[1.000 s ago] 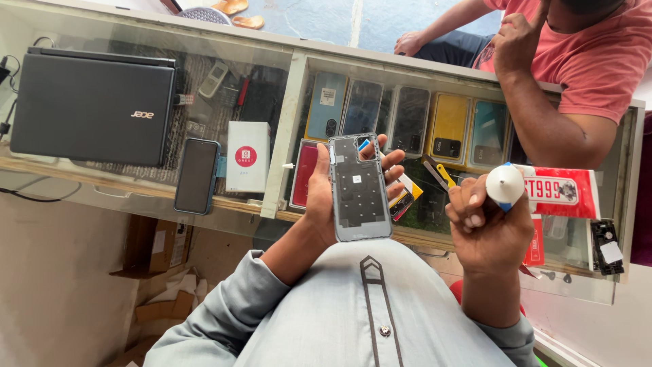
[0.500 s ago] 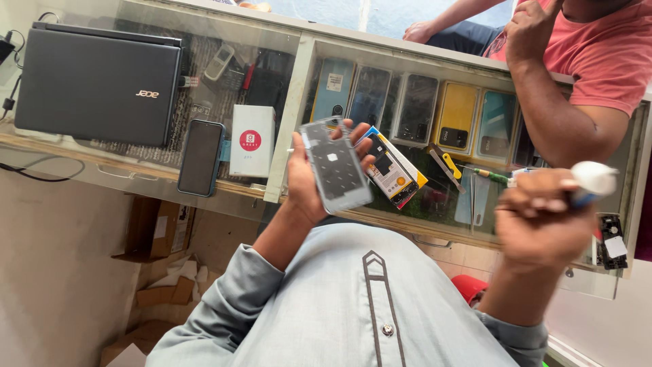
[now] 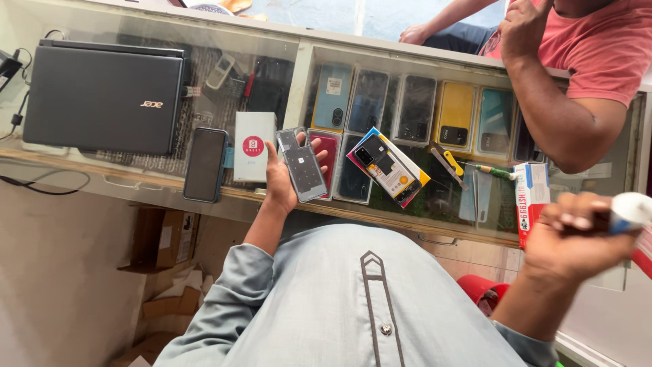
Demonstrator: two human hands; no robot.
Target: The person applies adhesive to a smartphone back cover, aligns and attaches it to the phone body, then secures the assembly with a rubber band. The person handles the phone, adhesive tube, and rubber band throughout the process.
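Clamped in our left hand [image 3: 282, 187], grip closed, the clear phone case [image 3: 303, 165] hovers over the glass table [image 3: 136, 178]; our right hand [image 3: 577, 234], well apart, grips a white bottle [image 3: 630, 211].

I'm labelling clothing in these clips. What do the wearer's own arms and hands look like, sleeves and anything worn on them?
Both arms wear long sleeves of a plain pale grey-blue shirt, ending at loose cuffs near the wrists. The left hand is bare, with no ring, watch or glove visible. The right hand is bare too, though motion blur hides fine detail.
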